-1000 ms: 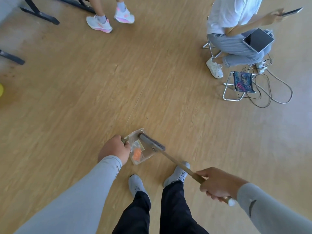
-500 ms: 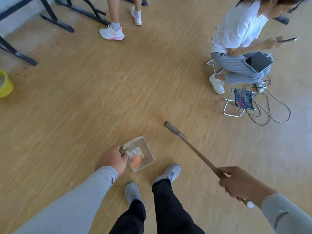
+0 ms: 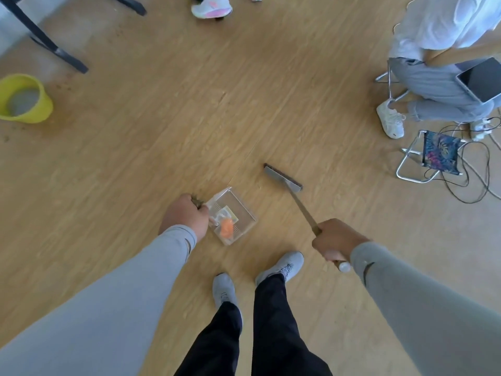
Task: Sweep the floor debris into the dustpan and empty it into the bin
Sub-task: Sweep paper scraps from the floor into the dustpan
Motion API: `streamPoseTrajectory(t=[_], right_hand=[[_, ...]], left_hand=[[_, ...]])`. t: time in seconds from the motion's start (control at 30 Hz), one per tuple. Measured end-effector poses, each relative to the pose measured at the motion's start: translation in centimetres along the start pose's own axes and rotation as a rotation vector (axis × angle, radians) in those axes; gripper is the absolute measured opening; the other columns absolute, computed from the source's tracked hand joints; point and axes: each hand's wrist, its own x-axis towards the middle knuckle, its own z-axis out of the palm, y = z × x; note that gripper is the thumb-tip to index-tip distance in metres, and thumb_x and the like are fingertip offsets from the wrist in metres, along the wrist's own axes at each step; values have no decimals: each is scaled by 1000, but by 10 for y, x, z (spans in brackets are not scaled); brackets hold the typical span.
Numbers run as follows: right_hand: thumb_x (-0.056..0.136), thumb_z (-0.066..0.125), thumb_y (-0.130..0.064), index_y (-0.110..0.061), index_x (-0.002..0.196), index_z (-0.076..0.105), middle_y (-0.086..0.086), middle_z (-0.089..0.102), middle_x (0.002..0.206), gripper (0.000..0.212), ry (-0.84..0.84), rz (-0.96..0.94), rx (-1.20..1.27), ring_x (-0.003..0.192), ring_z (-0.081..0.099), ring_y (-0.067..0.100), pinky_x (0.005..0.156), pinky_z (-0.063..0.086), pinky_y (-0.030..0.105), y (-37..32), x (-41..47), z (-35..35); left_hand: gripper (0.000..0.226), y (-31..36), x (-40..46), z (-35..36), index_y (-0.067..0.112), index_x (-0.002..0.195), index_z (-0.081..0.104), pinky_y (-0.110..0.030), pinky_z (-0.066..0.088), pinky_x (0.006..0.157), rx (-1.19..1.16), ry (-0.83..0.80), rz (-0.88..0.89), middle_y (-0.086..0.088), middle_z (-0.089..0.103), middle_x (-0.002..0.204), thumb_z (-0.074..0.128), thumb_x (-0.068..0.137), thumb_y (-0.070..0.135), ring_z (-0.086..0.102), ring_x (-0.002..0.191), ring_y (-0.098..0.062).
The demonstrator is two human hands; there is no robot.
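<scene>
Yellow bin (image 3: pixel 24 99) newly fully in view.

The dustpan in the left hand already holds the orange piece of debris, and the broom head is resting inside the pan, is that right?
Not quite. In the head view the broom head is outside the dustpan, apart from it. The left hand does hold the pan, with the orange debris inside.

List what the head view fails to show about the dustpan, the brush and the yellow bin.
- Dustpan handle: hidden inside the left hand.
- Debris in the dustpan: an orange piece shows; the pale bits beside it are too small to identify.
- Brush bristles: blurred, so floor contact is unclear.
- Yellow bin: cut by the left edge; contents unreadable.
</scene>
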Motion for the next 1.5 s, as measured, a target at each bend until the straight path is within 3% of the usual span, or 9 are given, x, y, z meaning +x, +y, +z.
streamPoseTrajectory(t=[0.1, 0.27, 0.37, 0.6, 0.7, 0.77, 0.9, 1.1, 1.5], right_hand=[[85, 50, -3, -13, 98, 60, 5, 65, 68, 19, -114, -61, -137, 56, 59, 21, 51, 46, 26, 1, -24, 18], [90, 61, 1, -29, 135, 59, 10, 52, 60, 54, -224, -8, 397, 43, 39, 17, 43, 31, 24, 55, -55, -46], [91, 64, 2, -26, 142, 57, 15, 51, 65, 59, -226, 22, 440, 44, 38, 19, 43, 30, 24, 78, -70, -72], [89, 59, -1, -19, 127, 64, 11, 58, 63, 43, 10, -25, 180, 47, 50, 22, 45, 39, 24, 30, -30, -57], [85, 55, -5, -13, 112, 67, 11, 70, 73, 31, -28, -70, -80, 68, 75, 31, 52, 51, 29, -1, -18, -29], [88, 55, -5, -13, 123, 64, 12, 72, 79, 37, -117, -98, -156, 70, 74, 31, 57, 54, 32, -9, -26, -15], [92, 58, -4, -21, 142, 55, 8, 57, 63, 52, -262, -55, 209, 44, 45, 15, 44, 38, 25, 19, -52, -21], [91, 66, -8, -27, 147, 51, 10, 58, 67, 60, -245, 18, 455, 49, 44, 18, 47, 36, 28, 107, -109, -9], [98, 59, -9, -10, 115, 63, 12, 58, 59, 17, 101, 172, 572, 46, 45, 21, 45, 36, 28, 209, -142, 45]], left_hand=[[29, 0, 4, -2, 14, 119, 58, -40, 55, 78, -16, 10, -10, -2, 65, 105, 55, 98, 34, 64, 88, -31], [20, 0, 7, -4, 18, 108, 58, -35, 51, 67, -13, 13, 0, -1, 65, 92, 55, 97, 35, 62, 76, -26], [19, 0, 6, -2, 18, 107, 59, -33, 47, 63, -25, 18, 0, 3, 61, 81, 55, 98, 34, 60, 70, -22], [19, -2, 12, 1, 20, 108, 59, -36, 54, 67, -48, 19, 8, 3, 63, 81, 54, 97, 35, 64, 75, -27], [23, -1, 14, 0, 16, 109, 55, -36, 50, 67, 6, 41, 14, 2, 59, 83, 54, 98, 35, 62, 77, -29], [21, 0, 13, 1, 17, 109, 54, -36, 48, 68, 20, 43, 13, 0, 60, 88, 54, 98, 36, 60, 77, -29], [25, -1, 13, 0, 14, 109, 56, -34, 44, 61, 32, 22, 11, -4, 62, 88, 53, 98, 36, 60, 73, -29], [37, -17, 6, -9, 10, 123, 54, -41, 52, 75, 11, -37, 35, -11, 65, 108, 54, 98, 37, 63, 91, -36], [27, -31, -84, -1, 12, 109, 60, -35, 48, 68, 73, -92, 197, -2, 60, 85, 58, 97, 36, 60, 77, -28]])
